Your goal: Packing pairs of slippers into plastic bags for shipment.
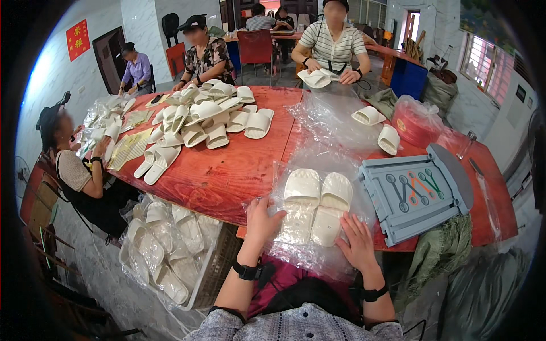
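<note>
The left hand (264, 221), thumb spread from its fingers, rests at the left edge of a clear bag (301, 253), cream slippers (306, 199) lie inside it between both hands, and the right hand (357, 237), fingers spread, touches its right side.

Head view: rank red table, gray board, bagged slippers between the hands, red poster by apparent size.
1. Red table
2. Gray board
3. Bagged slippers
4. Red poster (farther off; true size unsure)
</note>
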